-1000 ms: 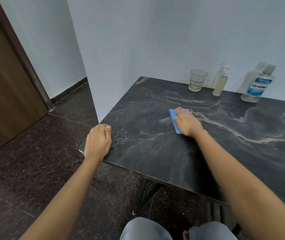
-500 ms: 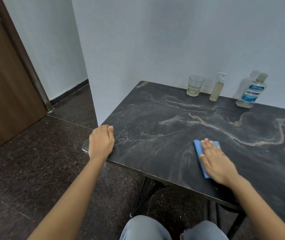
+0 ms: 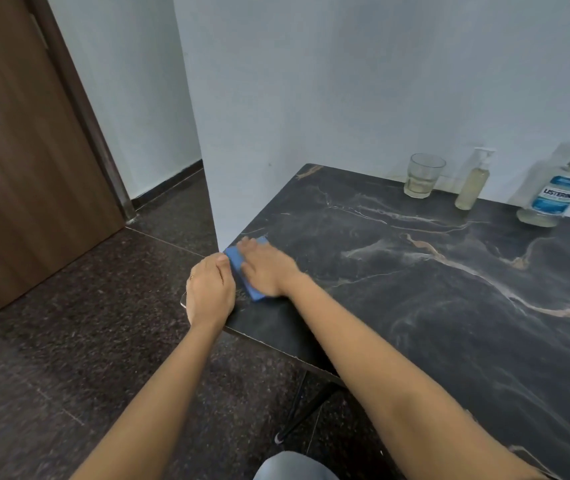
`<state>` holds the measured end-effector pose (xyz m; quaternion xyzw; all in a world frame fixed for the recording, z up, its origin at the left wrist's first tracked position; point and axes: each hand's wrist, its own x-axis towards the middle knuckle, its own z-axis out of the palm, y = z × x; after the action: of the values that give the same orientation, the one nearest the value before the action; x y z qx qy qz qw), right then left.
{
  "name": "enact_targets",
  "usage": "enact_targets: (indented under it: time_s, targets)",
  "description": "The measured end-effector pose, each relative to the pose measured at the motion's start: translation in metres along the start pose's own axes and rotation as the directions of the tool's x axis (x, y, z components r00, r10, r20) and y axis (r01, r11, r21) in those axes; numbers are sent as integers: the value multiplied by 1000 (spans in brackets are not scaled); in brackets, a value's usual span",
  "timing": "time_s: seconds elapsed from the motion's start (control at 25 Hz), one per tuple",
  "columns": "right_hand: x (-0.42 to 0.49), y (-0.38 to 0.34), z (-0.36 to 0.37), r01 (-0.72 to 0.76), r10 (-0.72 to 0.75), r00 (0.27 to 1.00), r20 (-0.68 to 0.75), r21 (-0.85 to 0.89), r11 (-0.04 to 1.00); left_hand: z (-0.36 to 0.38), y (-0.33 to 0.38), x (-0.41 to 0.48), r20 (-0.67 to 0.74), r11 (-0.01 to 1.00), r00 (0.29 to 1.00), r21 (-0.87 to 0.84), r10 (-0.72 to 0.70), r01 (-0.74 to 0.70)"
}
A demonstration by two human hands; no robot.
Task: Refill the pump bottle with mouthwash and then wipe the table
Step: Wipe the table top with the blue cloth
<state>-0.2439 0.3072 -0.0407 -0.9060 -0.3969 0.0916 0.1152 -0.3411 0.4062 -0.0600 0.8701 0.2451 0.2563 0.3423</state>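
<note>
- Head view, nearest: a grey-clad knee [image 3: 294, 467] shows at the bottom, below the tabletop's near edge.
- The left hand [image 3: 210, 289] sits on the near left corner of the dark marbled tabletop [image 3: 415, 306]. Its grip is narrow, with the fingers curled over the left edge.
- Just beside it, the right hand [image 3: 269, 268] lies flat on a folded blue cloth [image 3: 235, 259]. Its grip is wide, with straight fingers pressing the cloth down by the left edge.
- Along the far edge, against the wall [image 3: 345, 98], three things stand upright, left to right: a glass [image 3: 423, 176] with a little pale liquid, the pump bottle [image 3: 472, 183] holding yellowish liquid, and a Listerine mouthwash bottle [image 3: 553, 192]. All are well apart from the hands.
</note>
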Motion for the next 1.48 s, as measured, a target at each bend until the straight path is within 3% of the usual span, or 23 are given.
enact_targets:
  time_s: [0.12,0.24,0.36,0.48,0.6,0.72,0.84,0.92,1.0,1.08,1.2,1.36,1.48]
  targets:
    - [19,70,-31,-199,204,976,-77,74,977,4,-6,4,72,996,995,57,72,-76]
    - [-7,161,-53,-390,401,903,-155,101,915,6,-4,4,102,993,993,92,61,-71]
    - [-72,230,-62,-488,487,852,-195,42,872,4,-2,4,101,994,993,88,58,-67]
    - [-157,244,-56,-538,527,826,-200,0,843,4,0,3,106,994,993,94,44,-54]
    - [-228,206,-40,-506,498,859,-117,-50,861,3,2,3,105,994,994,99,42,-52]
    - [-248,138,-25,-351,344,936,-73,-146,925,1,3,1,100,996,994,73,36,-43]
    - [-217,59,-4,-81,79,997,-19,-188,979,-2,4,-1,105,998,993,37,52,-57]
    - [-174,14,9,96,-100,995,-16,-158,983,-3,4,-1,100,999,994,-23,45,-43]
    - [-118,-12,15,184,-190,981,-26,-155,971,-4,3,3,116,994,993,-108,0,13]
    - [-58,-16,17,188,-189,982,-5,-103,977,-2,1,9,145,989,989,-132,-42,62]
    - [10,-3,11,124,-123,992,17,-77,989,5,-2,11,142,1000,990,-6,23,-23]
    - [57,35,-13,-91,89,994,-56,-33,995,12,-5,8,169,978,982,175,83,-113]
    - [60,82,-30,-213,213,972,-99,7,977,13,-8,9,166,974,982,188,91,-122]
